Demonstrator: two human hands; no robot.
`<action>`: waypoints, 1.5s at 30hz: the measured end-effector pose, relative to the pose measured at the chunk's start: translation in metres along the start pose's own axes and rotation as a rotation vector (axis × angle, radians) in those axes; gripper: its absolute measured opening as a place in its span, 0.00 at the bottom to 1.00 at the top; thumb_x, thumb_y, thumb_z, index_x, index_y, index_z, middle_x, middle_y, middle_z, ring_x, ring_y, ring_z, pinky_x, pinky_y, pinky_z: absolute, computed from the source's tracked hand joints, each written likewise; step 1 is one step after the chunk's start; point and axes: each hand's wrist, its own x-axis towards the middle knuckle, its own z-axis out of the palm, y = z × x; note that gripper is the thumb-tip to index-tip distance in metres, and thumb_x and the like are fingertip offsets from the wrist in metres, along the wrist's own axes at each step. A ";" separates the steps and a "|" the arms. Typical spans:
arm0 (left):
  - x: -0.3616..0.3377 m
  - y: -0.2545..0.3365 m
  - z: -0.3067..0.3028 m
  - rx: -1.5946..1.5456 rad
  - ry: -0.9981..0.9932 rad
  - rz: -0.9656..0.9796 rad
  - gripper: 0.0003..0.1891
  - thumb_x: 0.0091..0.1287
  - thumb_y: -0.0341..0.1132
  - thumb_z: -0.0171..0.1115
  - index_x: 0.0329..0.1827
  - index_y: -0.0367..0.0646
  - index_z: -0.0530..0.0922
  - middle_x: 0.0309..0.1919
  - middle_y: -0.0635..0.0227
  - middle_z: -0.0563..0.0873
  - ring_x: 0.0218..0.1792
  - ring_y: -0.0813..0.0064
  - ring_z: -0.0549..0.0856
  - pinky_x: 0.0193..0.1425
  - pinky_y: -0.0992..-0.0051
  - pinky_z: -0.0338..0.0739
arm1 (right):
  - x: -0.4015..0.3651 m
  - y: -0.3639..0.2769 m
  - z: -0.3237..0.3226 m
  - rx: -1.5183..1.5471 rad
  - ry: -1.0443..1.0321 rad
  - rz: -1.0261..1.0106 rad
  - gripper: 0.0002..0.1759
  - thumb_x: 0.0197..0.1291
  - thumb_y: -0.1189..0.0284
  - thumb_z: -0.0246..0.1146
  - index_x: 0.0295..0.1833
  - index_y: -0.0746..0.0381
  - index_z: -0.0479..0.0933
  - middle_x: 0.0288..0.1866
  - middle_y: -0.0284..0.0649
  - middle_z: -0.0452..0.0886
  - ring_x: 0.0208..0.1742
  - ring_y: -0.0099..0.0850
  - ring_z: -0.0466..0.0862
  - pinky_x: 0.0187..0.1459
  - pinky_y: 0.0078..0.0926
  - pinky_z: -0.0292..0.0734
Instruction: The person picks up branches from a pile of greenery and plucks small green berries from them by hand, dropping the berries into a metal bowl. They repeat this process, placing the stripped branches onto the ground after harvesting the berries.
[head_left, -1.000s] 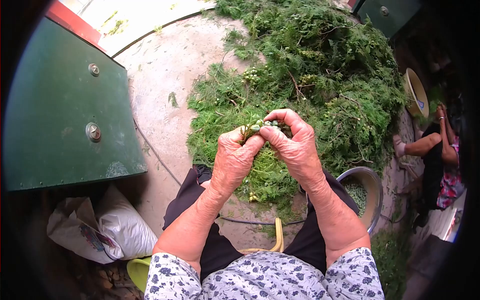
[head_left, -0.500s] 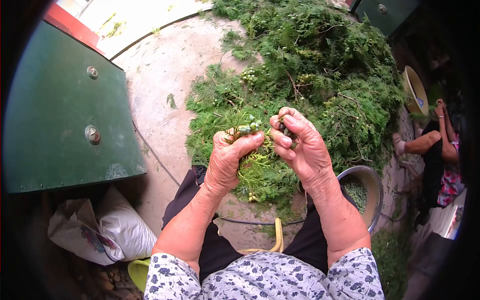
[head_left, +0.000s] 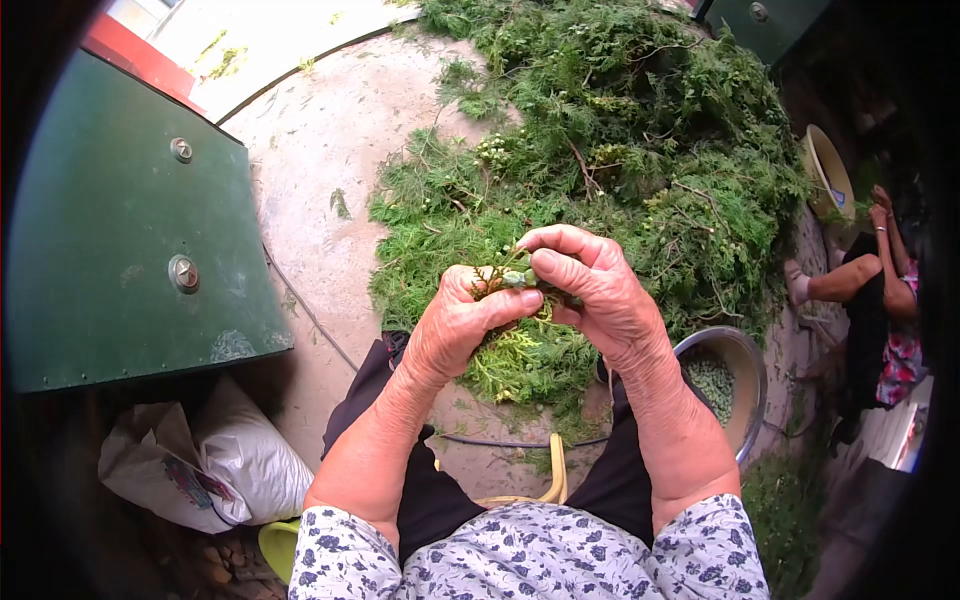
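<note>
My left hand [head_left: 462, 315] is closed on a green sprig [head_left: 505, 350], whose leafy part hangs below the thumb. Pale green seed cones [head_left: 517, 279] show between the two hands. My right hand [head_left: 600, 290] is closed around that spot, its thumb and forefinger at the cones; small cones may also sit in its palm, but the fingers hide them. Under and beyond both hands spreads a large heap of cut evergreen branches [head_left: 640, 150]. Right of my right forearm stands a metal bowl [head_left: 752, 400] with many green cones [head_left: 712, 388] in it.
A green metal door or panel [head_left: 120, 240] stands at the left, with a white sack [head_left: 250, 460] below it and a yellow-green container [head_left: 278, 548]. At the right, a seated person [head_left: 885, 290] has both hands raised near a yellowish basin [head_left: 828, 175]. A cable [head_left: 315, 318] crosses the floor.
My right hand has moved left and its fingertips now meet the cones on the sprig. My left hand has stayed nearly in place, holding the sprig.
</note>
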 end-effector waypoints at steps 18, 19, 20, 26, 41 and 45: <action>0.002 -0.001 0.004 -0.361 0.125 0.004 0.07 0.56 0.28 0.62 0.36 0.36 0.81 0.28 0.69 0.84 0.28 0.82 0.81 0.34 0.81 0.75 | 0.000 0.010 0.003 0.401 0.087 0.114 0.07 0.62 0.70 0.58 0.39 0.62 0.72 0.26 0.29 0.71 0.18 0.14 0.67 0.15 0.10 0.61; 0.002 -0.001 0.004 -0.364 0.133 -0.004 0.07 0.55 0.28 0.63 0.36 0.36 0.81 0.28 0.68 0.84 0.28 0.81 0.81 0.34 0.81 0.76 | 0.000 0.010 0.003 0.402 0.087 0.114 0.07 0.62 0.70 0.58 0.39 0.62 0.72 0.26 0.29 0.71 0.18 0.14 0.67 0.15 0.10 0.61; 0.002 -0.002 0.004 -0.363 0.132 -0.004 0.07 0.55 0.28 0.63 0.36 0.36 0.81 0.28 0.68 0.84 0.28 0.81 0.81 0.34 0.81 0.76 | 0.000 0.010 0.002 0.421 0.049 0.116 0.07 0.62 0.70 0.58 0.39 0.62 0.72 0.26 0.29 0.71 0.18 0.14 0.66 0.14 0.10 0.61; 0.008 -0.018 -0.001 -0.471 0.094 -0.058 0.08 0.54 0.31 0.64 0.34 0.37 0.81 0.24 0.70 0.82 0.23 0.82 0.78 0.29 0.82 0.73 | -0.001 0.012 -0.003 0.555 -0.085 0.089 0.07 0.62 0.70 0.57 0.38 0.64 0.71 0.26 0.32 0.71 0.18 0.15 0.67 0.14 0.11 0.61; 0.006 -0.005 0.009 -0.300 0.183 0.037 0.04 0.57 0.29 0.62 0.33 0.39 0.81 0.26 0.75 0.82 0.27 0.87 0.77 0.32 0.85 0.71 | -0.004 0.005 0.005 -0.168 0.105 -0.185 0.11 0.60 0.69 0.61 0.45 0.62 0.75 0.26 0.26 0.74 0.21 0.13 0.72 0.18 0.08 0.61; 0.006 -0.007 0.008 -0.307 0.128 0.047 0.05 0.58 0.28 0.61 0.35 0.37 0.81 0.28 0.71 0.84 0.29 0.84 0.80 0.34 0.83 0.74 | -0.003 0.007 0.007 -0.182 0.149 -0.143 0.11 0.59 0.67 0.62 0.42 0.62 0.75 0.25 0.25 0.73 0.20 0.12 0.70 0.18 0.08 0.60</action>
